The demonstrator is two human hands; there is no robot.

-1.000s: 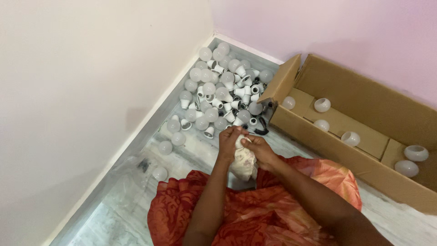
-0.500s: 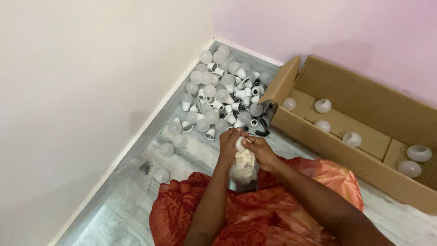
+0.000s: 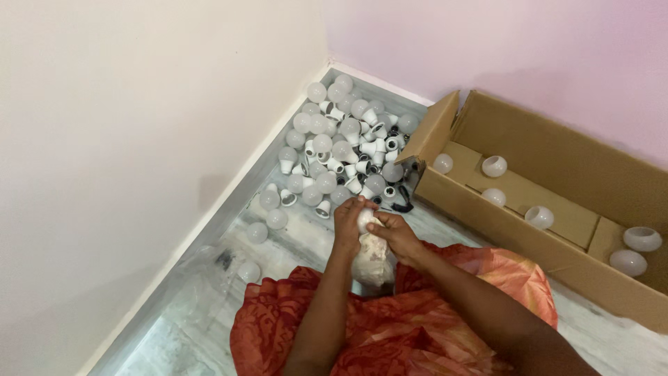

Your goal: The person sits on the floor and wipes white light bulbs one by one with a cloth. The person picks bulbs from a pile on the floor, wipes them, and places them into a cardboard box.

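White bulb (image 3: 364, 218) is sitting pinched between the left hand (image 3: 348, 221) and right hand (image 3: 394, 237), both closed around it and a pale cloth (image 3: 372, 256) above the lap — a slipping grip risks dropping it onto the marble floor (image 3: 202, 306) — cracking it.

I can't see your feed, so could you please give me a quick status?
Left hand and right hand both on a white bulb wrapped in cloth. Bulb pile ahead, cardboard box to the right.

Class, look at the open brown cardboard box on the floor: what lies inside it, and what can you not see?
Inside the open brown cardboard box lie six white bulb domes, loose and apart on its flaps and floor. The picture's right edge cuts the box off, so anything further along stays hidden.
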